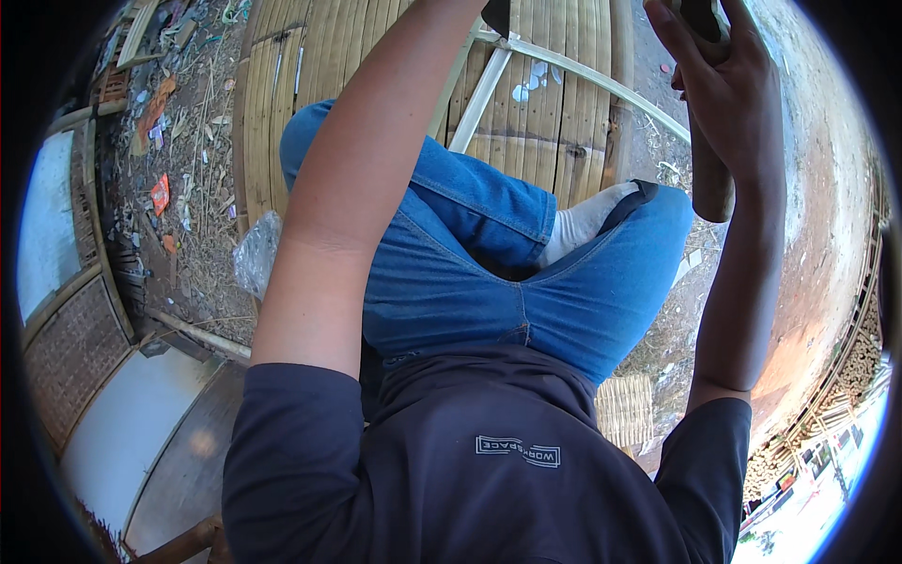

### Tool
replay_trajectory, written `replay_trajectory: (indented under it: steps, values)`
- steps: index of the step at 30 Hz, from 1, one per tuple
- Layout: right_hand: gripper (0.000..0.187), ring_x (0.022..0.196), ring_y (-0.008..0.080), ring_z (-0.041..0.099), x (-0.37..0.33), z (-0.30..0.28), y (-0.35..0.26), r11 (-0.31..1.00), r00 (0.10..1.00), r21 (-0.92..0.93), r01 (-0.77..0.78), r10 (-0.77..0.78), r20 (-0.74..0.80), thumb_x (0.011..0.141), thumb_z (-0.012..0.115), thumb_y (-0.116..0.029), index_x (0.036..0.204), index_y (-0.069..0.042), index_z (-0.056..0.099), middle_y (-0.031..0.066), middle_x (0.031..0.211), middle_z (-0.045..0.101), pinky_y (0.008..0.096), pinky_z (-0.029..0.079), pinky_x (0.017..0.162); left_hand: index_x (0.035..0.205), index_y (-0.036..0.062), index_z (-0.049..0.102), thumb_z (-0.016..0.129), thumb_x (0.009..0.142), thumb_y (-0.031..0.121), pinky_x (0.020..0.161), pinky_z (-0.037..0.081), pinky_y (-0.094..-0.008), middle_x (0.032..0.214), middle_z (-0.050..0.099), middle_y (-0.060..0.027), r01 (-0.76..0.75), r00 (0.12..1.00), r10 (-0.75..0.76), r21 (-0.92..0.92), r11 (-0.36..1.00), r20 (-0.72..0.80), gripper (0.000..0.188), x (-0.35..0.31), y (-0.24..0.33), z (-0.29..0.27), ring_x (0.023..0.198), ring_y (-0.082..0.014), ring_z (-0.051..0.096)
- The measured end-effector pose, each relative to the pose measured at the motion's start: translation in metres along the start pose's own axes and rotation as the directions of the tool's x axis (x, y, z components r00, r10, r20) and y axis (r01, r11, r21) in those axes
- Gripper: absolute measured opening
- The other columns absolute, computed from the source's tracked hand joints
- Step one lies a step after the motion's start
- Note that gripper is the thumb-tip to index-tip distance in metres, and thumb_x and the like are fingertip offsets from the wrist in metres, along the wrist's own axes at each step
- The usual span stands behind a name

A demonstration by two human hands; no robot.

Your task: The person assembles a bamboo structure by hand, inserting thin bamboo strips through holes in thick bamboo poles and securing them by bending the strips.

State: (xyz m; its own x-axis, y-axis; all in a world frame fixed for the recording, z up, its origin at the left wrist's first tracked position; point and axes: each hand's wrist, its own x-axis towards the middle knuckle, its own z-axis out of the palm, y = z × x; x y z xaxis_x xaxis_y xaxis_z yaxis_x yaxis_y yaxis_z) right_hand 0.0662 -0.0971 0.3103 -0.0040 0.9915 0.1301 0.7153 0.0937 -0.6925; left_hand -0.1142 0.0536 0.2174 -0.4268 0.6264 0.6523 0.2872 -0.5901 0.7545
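Note:
My left forearm [376, 132] reaches up past the top edge, so the left hand is out of view. Beside it, at the top edge, a dark pointed piece [498, 17] shows, mostly cut off. At the upper right my right hand [728, 94] is closed around a thick brown wooden stick [712, 183], whose rounded lower end hangs by my wrist. The stick's upper end is cut off by the frame. Left of that hand a pale split bamboo strip [601, 77] curves across, and another pale strip [481, 99] slants down toward my crossed legs.
I sit on a bamboo slat platform [536, 160] in jeans [451, 216]. A clear plastic bag [256, 256] lies by my left knee. Scraps and an orange wrapper [160, 195] litter the ground at left. A woven mat piece [624, 411] is beside my right hip.

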Motion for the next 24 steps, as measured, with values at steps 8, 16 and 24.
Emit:
replay_trajectory:
  steps: [8,16,24]
  values:
    - [0.071,0.077,0.0252,0.074,0.002,0.011,-0.007,0.997,0.996,-0.047,0.068,-0.07,-0.061,0.096,0.074,-0.03,0.151,0.003,0.042,0.0262,0.107,0.073,0.0359,0.061,0.063,0.077,-0.0017,0.062,0.07,0.09,0.01,0.062,0.052,-0.0402,0.063,0.065,-0.0132,-0.113,0.993,0.114,0.026,0.993,-0.039,0.02,-0.004,-0.007,0.016,0.059,-0.0293,0.067]
    - [0.066,0.075,0.0211,0.073,0.015,0.007,-0.02,0.978,0.991,-0.166,0.128,-0.133,-0.018,0.097,0.072,-0.027,0.149,0.0,0.045,0.0227,0.1,0.074,0.037,0.061,0.062,0.076,-0.0014,0.062,0.07,0.09,0.01,0.062,0.053,-0.0394,0.063,0.066,-0.0137,-0.112,0.993,0.115,0.07,0.991,-0.035,0.02,-0.001,-0.009,0.007,0.06,-0.029,0.069]
    - [0.057,0.067,0.0174,0.069,0.014,-0.021,-0.045,0.958,0.967,-0.135,0.254,-0.253,0.028,0.097,0.071,-0.023,0.146,-0.001,0.05,0.0165,0.094,0.074,0.0348,0.055,0.059,0.078,-0.0018,0.063,0.069,0.09,0.01,0.061,0.054,-0.0393,0.064,0.067,-0.0167,-0.092,0.994,0.094,0.041,0.995,-0.055,0.018,-0.008,-0.002,0.016,0.061,-0.0305,0.071]
